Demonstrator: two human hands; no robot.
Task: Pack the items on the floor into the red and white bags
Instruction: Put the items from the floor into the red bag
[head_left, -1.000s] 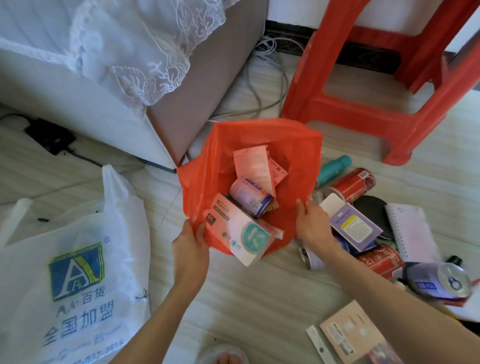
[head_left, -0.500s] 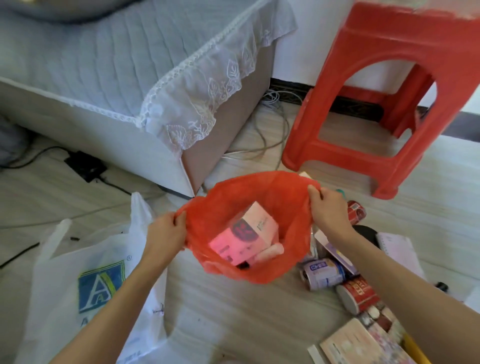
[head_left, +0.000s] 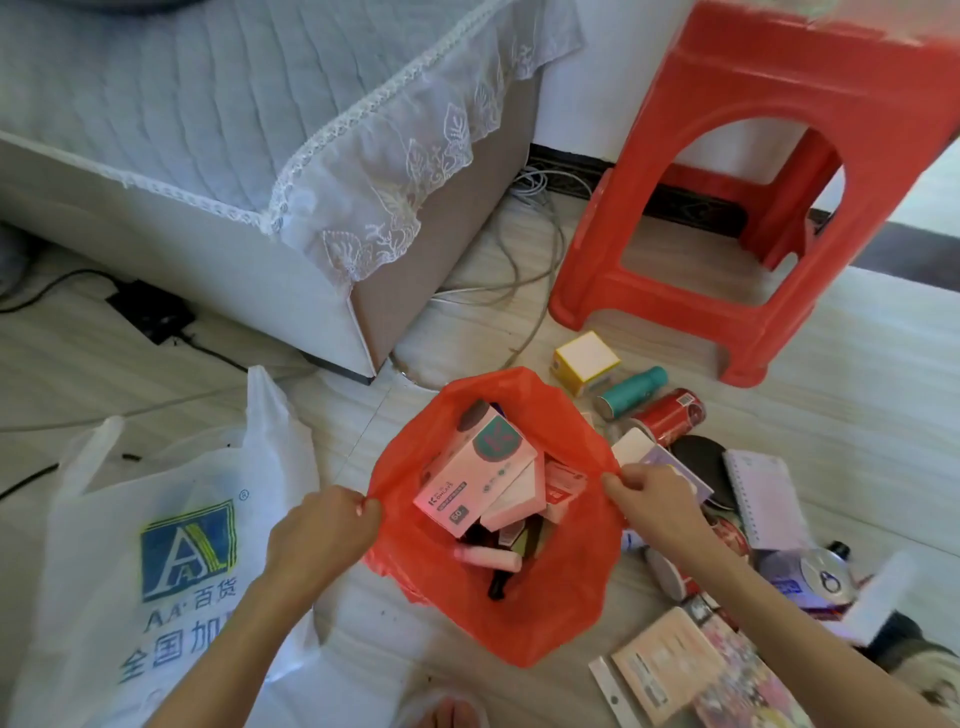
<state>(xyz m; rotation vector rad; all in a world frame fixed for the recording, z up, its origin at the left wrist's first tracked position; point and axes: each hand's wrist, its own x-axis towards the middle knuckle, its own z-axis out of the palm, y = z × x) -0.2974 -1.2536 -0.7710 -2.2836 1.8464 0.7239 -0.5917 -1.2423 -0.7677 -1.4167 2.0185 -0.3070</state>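
The red bag (head_left: 561, 608) sits open on the floor, holding a pink box (head_left: 475, 470), smaller cartons and tubes. My left hand (head_left: 322, 530) pinches its left rim; my right hand (head_left: 654, 501) pinches its right rim. The white bag (head_left: 156, 561) with a blue logo lies to the left. Loose items lie to the right: a yellow box (head_left: 587, 361), a teal bottle (head_left: 631, 389), a red can (head_left: 670, 413), a spiral notebook (head_left: 761, 496), a silver can (head_left: 815, 574) and booklets (head_left: 670, 670).
A red plastic stool (head_left: 779, 156) stands behind the items. A bed corner with a lace skirt (head_left: 363, 208) is at the upper left, with cables (head_left: 524, 260) and a black adapter (head_left: 150, 312) on the floor. My foot (head_left: 452, 714) shows at the bottom edge.
The bag has been lowered from its lifted position and now rests on the floor, its mouth spread wide. Both hands moved down to the near rim. The contents have shifted inside.
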